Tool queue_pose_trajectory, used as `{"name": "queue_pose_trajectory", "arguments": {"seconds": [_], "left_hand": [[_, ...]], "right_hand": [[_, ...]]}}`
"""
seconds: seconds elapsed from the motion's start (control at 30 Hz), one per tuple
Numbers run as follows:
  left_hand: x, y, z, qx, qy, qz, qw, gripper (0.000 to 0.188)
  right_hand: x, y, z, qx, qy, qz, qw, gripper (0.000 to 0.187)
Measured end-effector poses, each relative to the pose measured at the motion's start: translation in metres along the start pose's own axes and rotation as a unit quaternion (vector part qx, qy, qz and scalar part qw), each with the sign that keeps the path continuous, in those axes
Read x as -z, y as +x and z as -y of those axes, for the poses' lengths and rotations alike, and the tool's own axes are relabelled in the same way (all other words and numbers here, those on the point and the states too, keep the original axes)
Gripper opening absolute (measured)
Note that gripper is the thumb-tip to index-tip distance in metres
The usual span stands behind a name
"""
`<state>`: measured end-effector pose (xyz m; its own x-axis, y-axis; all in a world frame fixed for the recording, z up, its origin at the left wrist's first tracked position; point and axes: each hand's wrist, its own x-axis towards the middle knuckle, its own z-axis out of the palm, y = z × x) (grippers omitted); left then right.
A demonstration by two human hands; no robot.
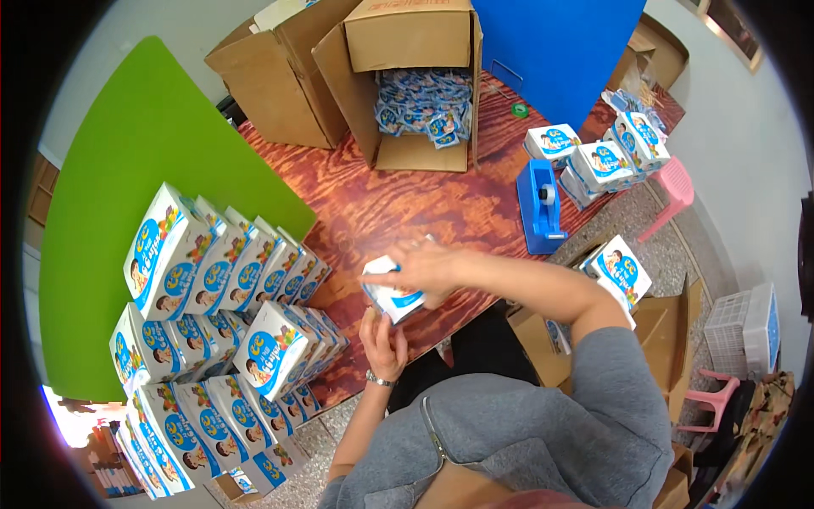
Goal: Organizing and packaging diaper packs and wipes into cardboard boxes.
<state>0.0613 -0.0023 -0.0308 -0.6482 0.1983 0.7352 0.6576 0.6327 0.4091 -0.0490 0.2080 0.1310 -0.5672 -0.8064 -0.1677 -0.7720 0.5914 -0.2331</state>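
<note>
A small white-and-blue carton [398, 297] stands at the front edge of the table between my two hands. My right hand [426, 270] reaches over its top from the right, its fingers bent around the carton and partly blurred. From below, my left hand [383, 346], with a watch on the wrist, touches the carton's near left corner with curled fingers. Both hands cover much of the carton, so its far side is hidden. A large stack of matching cartons [273, 349] rises to the left of my hands.
An open cardboard box [421, 154] filled with small blue packets lies at the back. A blue tape dispenser [536, 208] is on the right, near more cartons [601, 165]. Green [110, 254] and blue [560, 51] panels flank the table. Beside me sits an open box [666, 327].
</note>
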Motion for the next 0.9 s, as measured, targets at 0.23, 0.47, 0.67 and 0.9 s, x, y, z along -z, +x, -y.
{"name": "queue_pose_trajectory", "arguments": {"seconds": [0.23, 0.47, 0.67, 0.9], "left_hand": [[-0.013, -0.012, 0.006, 0.084, -0.014, 0.114, 0.990, 0.039], [-0.033, -0.009, 0.002, 0.078, -0.026, 0.175, 0.981, 0.035], [-0.038, -0.011, 0.003, 0.077, -0.029, 0.185, 0.979, 0.031], [-0.029, -0.013, 0.002, 0.090, -0.009, 0.176, 0.980, 0.030]], "right_hand": [[0.123, -0.129, -0.102, -0.183, -0.166, -0.057, 0.967, 0.104], [0.116, -0.197, -0.268, -0.350, -0.321, 0.035, 0.879, 0.117], [0.025, -0.221, -0.375, -0.344, -0.415, 0.102, 0.836, 0.109], [0.083, -0.147, -0.317, -0.375, -0.200, 0.184, 0.886, 0.057]]}}
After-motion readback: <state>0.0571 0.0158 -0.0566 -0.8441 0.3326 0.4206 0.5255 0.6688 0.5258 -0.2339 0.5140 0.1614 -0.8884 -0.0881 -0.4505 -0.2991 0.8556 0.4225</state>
